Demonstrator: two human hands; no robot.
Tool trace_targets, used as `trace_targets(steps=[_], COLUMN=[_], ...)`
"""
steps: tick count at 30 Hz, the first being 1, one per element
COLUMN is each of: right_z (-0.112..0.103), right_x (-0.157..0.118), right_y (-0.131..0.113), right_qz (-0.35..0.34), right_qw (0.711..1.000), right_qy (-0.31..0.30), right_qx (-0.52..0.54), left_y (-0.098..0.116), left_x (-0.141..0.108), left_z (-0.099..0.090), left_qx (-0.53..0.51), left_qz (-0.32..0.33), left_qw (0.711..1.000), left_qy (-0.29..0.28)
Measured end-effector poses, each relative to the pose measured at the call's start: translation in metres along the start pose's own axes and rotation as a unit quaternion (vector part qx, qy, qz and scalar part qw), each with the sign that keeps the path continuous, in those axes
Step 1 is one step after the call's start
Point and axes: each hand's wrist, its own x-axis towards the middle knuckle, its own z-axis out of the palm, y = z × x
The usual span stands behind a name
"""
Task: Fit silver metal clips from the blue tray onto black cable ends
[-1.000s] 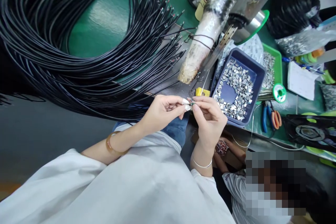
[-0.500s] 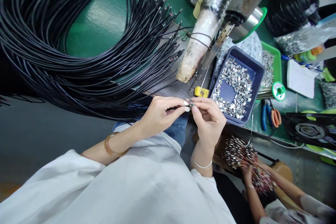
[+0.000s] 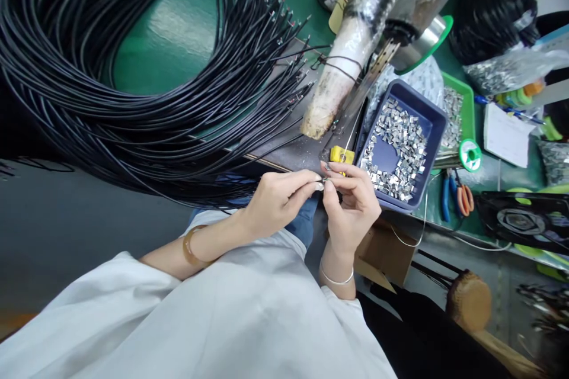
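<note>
My left hand (image 3: 280, 198) is closed, its thumb and forefinger pinching the end of a thin black cable at the table's front edge. Touching it from the right, my right hand (image 3: 353, 201) pinches at the same cable end; a small metal piece seems to be between the fingertips, too small to make out. Just beyond my right fingertips lies a yellow block (image 3: 341, 155), with a thin wire rising from it. A blue tray (image 3: 438, 121) of small metal clips stands to the right. Black cables (image 3: 178, 106) spread over the table on the left.
A wrapped white tube (image 3: 335, 80) slants down over the table. Further right are a green tray (image 3: 468, 109), a wire spool (image 3: 427, 44), pliers (image 3: 456, 195), a notepad (image 3: 507, 133) and a black fan (image 3: 524, 220). Below the table stand a cardboard box (image 3: 391, 251) and a round stool (image 3: 473, 300).
Both my hands have shifted slightly toward my body, and my right fingers have spread a little. The co-worker's hands and wire bundle have left the lower right, uncovering the box and stool.
</note>
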Motion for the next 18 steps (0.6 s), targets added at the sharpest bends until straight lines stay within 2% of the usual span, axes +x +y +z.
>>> trace_targets(steps=[3, 6, 11, 14, 18], right_z=[0.003, 0.004, 0.003, 0.0, -0.002], right_x=[0.0, 0.001, 0.004, 0.005, 0.006], right_y=[0.0, 0.002, 0.007, 0.007, 0.003], right_qz=[-0.002, -0.009, -0.033, -0.059, -0.151], right_qw=[1.0, 1.0, 0.997, 0.994, 0.98], right_qy=[0.0, 0.004, 0.056, 0.079, 0.081], right_qx=[-0.01, -0.021, -0.05, -0.042, -0.098], left_y=[0.003, 0.004, 0.006, 0.006, 0.004], left_x=[-0.001, 0.002, 0.012, 0.016, 0.019], left_z=[-0.002, -0.004, -0.009, -0.011, -0.012], left_qx=[-0.071, -0.129, -0.245, -0.292, -0.298], left_qz=[-0.096, -0.15, -0.242, -0.271, -0.28], left_qw=[0.993, 0.98, 0.939, 0.917, 0.913], left_qy=[-0.012, -0.014, -0.003, -0.009, -0.003])
